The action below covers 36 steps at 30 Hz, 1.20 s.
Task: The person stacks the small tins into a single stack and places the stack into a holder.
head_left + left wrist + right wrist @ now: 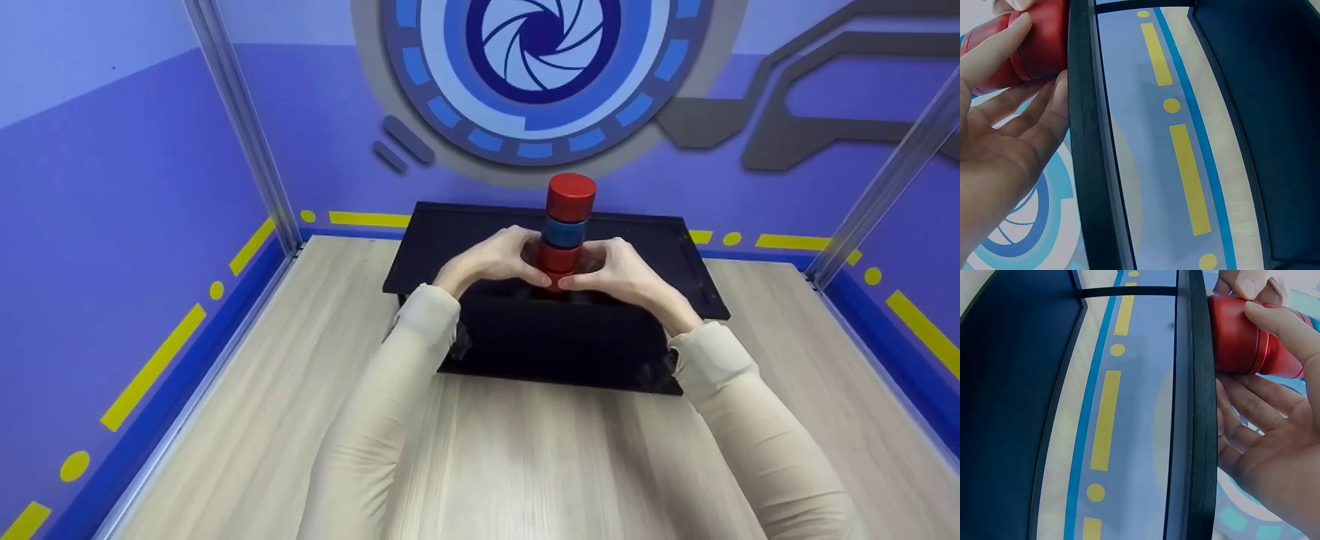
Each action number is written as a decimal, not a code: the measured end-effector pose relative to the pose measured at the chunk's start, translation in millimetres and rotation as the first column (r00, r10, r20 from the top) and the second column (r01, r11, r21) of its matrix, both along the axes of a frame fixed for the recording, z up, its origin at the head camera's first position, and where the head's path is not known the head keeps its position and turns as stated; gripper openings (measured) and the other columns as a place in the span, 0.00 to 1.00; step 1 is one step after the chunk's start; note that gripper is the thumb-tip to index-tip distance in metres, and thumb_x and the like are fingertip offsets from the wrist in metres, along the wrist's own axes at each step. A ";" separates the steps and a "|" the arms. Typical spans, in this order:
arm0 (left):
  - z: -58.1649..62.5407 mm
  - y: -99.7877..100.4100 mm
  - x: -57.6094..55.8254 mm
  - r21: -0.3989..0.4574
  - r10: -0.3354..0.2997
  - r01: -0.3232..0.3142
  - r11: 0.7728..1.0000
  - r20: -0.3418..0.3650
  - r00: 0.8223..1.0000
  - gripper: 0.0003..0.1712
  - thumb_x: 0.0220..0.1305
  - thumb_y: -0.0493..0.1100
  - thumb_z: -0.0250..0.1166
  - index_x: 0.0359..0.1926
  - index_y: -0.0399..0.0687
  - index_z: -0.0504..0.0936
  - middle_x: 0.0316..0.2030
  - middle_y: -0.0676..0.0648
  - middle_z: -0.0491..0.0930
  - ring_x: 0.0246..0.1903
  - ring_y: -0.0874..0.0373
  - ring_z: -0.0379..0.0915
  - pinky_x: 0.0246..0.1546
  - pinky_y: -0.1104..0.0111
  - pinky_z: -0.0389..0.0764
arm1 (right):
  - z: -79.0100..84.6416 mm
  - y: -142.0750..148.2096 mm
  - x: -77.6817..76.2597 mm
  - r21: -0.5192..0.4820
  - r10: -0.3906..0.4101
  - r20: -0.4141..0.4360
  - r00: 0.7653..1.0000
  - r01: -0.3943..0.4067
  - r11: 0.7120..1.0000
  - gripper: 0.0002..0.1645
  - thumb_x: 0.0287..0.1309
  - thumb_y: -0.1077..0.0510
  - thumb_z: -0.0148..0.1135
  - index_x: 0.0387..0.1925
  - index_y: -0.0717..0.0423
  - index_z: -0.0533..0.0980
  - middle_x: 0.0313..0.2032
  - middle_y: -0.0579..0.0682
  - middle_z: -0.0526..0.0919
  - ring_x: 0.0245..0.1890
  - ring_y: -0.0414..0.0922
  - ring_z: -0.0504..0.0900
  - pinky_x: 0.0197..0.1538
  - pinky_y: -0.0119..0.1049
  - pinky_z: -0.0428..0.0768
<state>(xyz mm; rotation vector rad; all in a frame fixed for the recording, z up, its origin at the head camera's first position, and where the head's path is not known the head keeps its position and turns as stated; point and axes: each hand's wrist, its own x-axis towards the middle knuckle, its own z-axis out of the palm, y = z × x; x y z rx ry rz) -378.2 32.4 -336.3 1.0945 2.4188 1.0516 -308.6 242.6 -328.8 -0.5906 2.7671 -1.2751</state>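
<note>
A stack of short cylinders stands upright on a black raised stand [480, 221]. From the top it goes a red cylinder [571, 197], a blue cylinder [563, 233], a red cylinder [559, 259] and a bottom red cylinder [555, 282], partly covered by the thumbs. My left hand [495, 256] curls round the lower red part from the left, and my right hand [624, 271] from the right. Both thumbs press the front of the bottom red cylinder. In the left wrist view, the bottom red cylinder [1047, 48] meets the stand's top panel; the right wrist view shows this too.
Beneath the stand lies a wood-grain tabletop [525, 465]. Purple printed walls with yellow marks [154, 367] enclose it at the back and both sides. Metal posts [247, 127] rise at the corners. The stand's underside is open, with the back wall visible through it.
</note>
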 end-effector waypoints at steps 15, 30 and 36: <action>-8.0 2.9 -6.8 0.000 0.033 -0.033 0.999 0.054 0.998 0.30 0.53 0.42 0.73 0.59 0.47 0.76 0.52 0.45 0.82 0.47 0.55 0.80 0.51 0.64 0.79 | -31.5 13.5 -29.0 0.000 -0.027 -0.024 0.999 0.027 1.000 0.29 0.47 0.46 0.75 0.49 0.54 0.81 0.42 0.54 0.87 0.37 0.41 0.85 0.43 0.28 0.78; -5.8 -1.3 -2.8 -0.016 0.041 -0.039 0.999 0.079 0.996 0.37 0.53 0.40 0.71 0.64 0.43 0.69 0.56 0.43 0.78 0.54 0.52 0.75 0.59 0.61 0.74 | -30.5 15.2 -20.8 0.087 -0.037 -0.063 0.997 0.042 0.995 0.34 0.51 0.46 0.72 0.58 0.56 0.75 0.46 0.55 0.85 0.41 0.47 0.84 0.46 0.38 0.80; -3.5 -15.7 16.8 -0.093 0.163 -0.168 0.981 -0.058 0.985 0.39 0.58 0.45 0.65 0.69 0.43 0.62 0.63 0.42 0.69 0.64 0.49 0.62 0.65 0.56 0.67 | -28.6 18.6 0.6 0.142 -0.107 -0.156 0.982 0.130 0.981 0.41 0.52 0.43 0.69 0.62 0.61 0.70 0.53 0.60 0.81 0.44 0.53 0.81 0.48 0.47 0.79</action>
